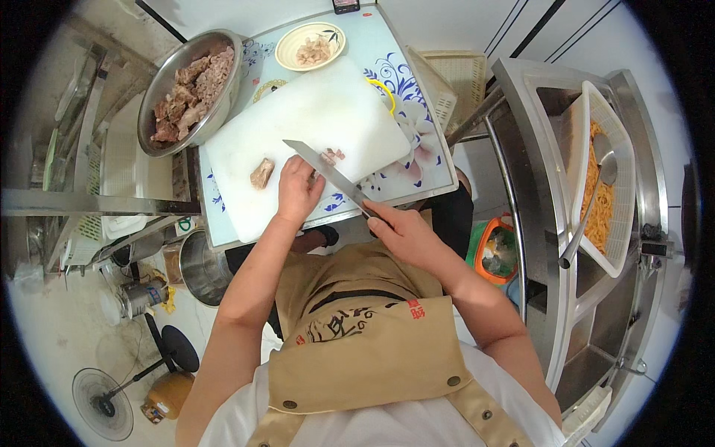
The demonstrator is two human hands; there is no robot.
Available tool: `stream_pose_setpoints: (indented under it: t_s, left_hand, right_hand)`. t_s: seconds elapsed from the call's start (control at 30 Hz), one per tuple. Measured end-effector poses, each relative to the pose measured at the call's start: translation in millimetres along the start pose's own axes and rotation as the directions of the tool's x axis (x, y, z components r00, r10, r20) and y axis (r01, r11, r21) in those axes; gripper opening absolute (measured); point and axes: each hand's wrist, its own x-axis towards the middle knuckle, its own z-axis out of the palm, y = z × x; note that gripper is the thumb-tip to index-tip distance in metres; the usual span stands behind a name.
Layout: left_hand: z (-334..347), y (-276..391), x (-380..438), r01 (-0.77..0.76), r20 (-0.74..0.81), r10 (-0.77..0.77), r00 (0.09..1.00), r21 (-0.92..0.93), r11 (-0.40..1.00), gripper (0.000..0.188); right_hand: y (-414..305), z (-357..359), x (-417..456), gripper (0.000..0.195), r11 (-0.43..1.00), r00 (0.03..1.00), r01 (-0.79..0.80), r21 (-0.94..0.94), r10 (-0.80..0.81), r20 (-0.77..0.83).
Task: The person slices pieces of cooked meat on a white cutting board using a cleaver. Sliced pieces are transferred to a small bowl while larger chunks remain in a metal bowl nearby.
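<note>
My right hand grips the handle of a long kitchen knife, whose blade slants up and left over a white plastic cutting board. Beside the blade, my left hand rests on the board with bent fingers; a bit of meat seems to lie under its fingertips, mostly hidden. Small cut meat pieces lie just past the blade. Left of my left hand sits a larger chunk of cooked meat. Behind the board, a patterned bowl holds pale meat pieces.
A large metal bowl of meat chunks stands at the table's back left. On the right, a white plastic basket with orange-yellow shreds and a metal ladle sits over a steel sink. A metal shelf frame stands left of the glass-topped table.
</note>
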Motion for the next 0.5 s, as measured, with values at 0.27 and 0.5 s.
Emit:
stream_pose_setpoints:
  t_s: [0.27, 0.5]
  left_hand:
    - [1.8, -3.4, 0.7, -0.061, -0.026, 0.060, 0.998, -0.015, 0.998, 0.027]
    - [3.7, -6.0, 0.1, 0.014, 0.001, -0.014, 1.000, -0.047, 0.999, 0.026]
  right_hand:
    - [-10.2, -7.8, -5.3, 0.045, 0.993, 0.994, -0.103, 0.065, 0.100, 0.045]
    - [-1.0, 14.5, 58.4, 0.042, 0.998, 0.998, -0.057, 0.034, 0.057, 0.007]
